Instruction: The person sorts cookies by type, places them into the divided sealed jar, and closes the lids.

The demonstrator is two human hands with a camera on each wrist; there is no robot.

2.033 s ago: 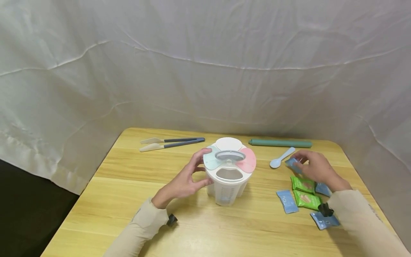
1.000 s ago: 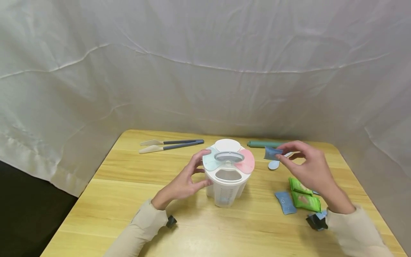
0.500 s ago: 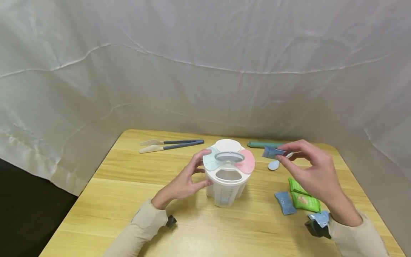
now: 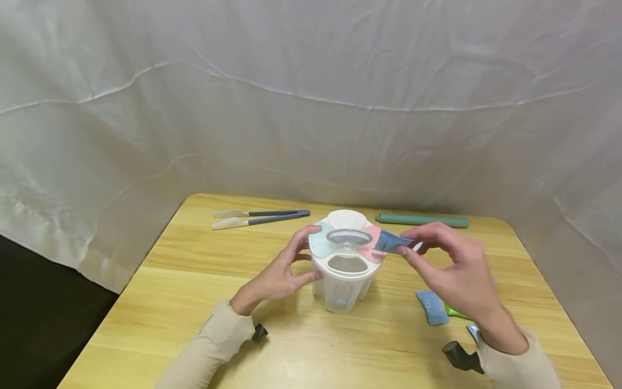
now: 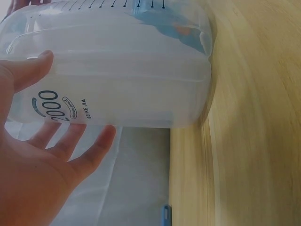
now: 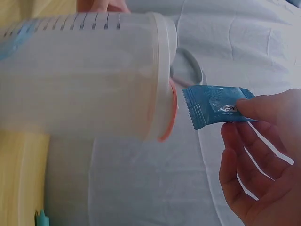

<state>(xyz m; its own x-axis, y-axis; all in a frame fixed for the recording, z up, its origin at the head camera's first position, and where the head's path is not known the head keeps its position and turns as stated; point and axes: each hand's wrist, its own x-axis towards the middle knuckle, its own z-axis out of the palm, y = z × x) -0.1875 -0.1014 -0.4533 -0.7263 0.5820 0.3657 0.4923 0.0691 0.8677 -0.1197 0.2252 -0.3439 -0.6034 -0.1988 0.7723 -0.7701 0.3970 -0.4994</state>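
Note:
A translucent storage canister (image 4: 342, 294) stands upright on the table, with measuring marks on its side. Its white lid has mint, pink and white flaps; the front opening is uncovered, its grey flap (image 4: 349, 237) raised. My left hand (image 4: 279, 273) grips the canister's left side, thumb in front and fingers at the lid rim. In the left wrist view, something blue (image 5: 174, 28) shows through its wall. Between thumb and fingertips, my right hand (image 4: 452, 265) pinches a small blue snack packet (image 6: 218, 104). The packet overlaps the pink flap (image 4: 371, 237) in the head view.
Another blue packet (image 4: 432, 308) lies right of the canister, with a green packet (image 4: 455, 312) partly hidden by my right hand. Tongs (image 4: 272, 216) lie at the back left. A green rod-like item (image 4: 423, 220) lies along the back edge, before a grey cloth (image 4: 311, 135).
My right hand has picked up the blue packet from near the spoon, lifted it and carried it left to the lid's pink flap. The left hand keeps its grip on the canister.

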